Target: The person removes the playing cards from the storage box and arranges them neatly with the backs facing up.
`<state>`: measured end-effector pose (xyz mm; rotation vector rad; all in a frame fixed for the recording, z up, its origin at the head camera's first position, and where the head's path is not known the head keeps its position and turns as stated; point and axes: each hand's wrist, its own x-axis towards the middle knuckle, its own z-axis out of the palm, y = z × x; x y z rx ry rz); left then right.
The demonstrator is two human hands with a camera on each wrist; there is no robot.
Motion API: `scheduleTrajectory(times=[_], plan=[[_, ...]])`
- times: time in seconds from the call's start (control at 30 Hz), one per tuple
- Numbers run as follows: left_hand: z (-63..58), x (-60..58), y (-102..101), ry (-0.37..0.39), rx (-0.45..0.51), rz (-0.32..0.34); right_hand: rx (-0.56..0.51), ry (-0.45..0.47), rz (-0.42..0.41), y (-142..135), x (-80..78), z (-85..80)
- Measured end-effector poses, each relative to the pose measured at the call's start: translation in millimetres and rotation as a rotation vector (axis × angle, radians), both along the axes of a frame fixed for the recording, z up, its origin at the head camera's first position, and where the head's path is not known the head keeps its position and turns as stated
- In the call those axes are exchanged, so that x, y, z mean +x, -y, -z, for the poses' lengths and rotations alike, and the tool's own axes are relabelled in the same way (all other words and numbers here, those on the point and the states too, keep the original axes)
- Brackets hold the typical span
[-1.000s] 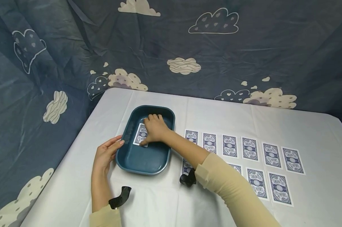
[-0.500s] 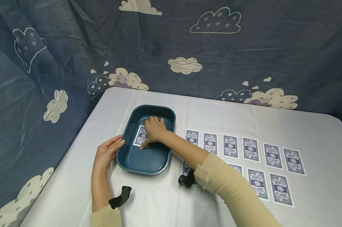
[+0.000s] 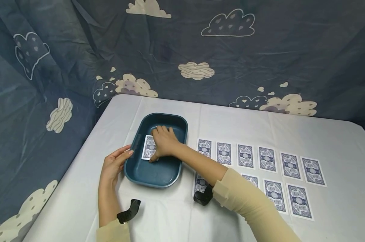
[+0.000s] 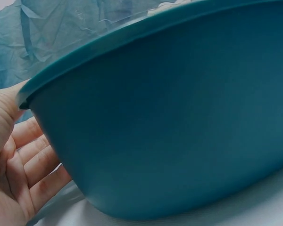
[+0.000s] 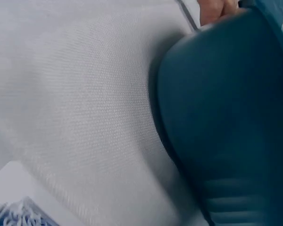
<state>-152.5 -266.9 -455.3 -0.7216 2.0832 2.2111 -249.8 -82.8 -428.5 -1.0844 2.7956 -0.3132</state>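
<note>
A teal plastic basin (image 3: 155,174) stands on the left part of the table. At its left side, my left hand (image 3: 112,164) holds the rim, thumb over the edge and fingers against the outer wall, as the left wrist view shows of the basin wall (image 4: 170,127). Inside the basin my right hand (image 3: 165,143) grips a blue-backed playing card (image 3: 149,148), thumb at its near edge and fingers toward the far edge. The hand covers the card's right part; whether more cards lie beneath cannot be seen.
Two rows of face-down playing cards (image 3: 245,156) lie on the white tablecloth (image 3: 231,124) to the right. The right forearm passes over part of them. Dark cloud-patterned fabric (image 3: 170,43) hangs behind and at the left.
My right hand has shifted slightly nearer inside the basin, and the card has moved with it and turned straighter. The left hand stays on the rim.
</note>
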Motion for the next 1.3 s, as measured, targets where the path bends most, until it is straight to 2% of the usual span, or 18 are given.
scheduleTrajectory(times=[0.13,0.3,0.53,0.73,0.93,1.13,1.3], plan=[[-1.2,0.4,-1,-0.006,-0.009,0.006,-0.046,-0.056,-0.017,-10,1.9,-13.3],[-2.6,1.3,-1,0.000,-0.008,0.014,-0.117,-0.087,0.012,-33,1.9,-34.6],[-2.4,1.0,-2,0.005,-0.002,0.020,-0.178,-0.125,0.110,-94,9.0,-57.6],[-2.2,1.5,-2,0.015,0.000,0.020,-0.239,-0.112,0.234,-177,21.3,-64.8],[-1.7,3.0,-2,0.018,0.002,0.019,-0.240,-0.081,0.371,-286,43.2,-66.6],[-4.2,5.4,-3,0.035,0.004,0.022,-0.188,-0.064,0.414,-386,75.4,-61.2],[-6.7,7.4,-6,0.034,0.006,0.030,-0.096,-0.031,0.397,-439,108.7,-40.5]])
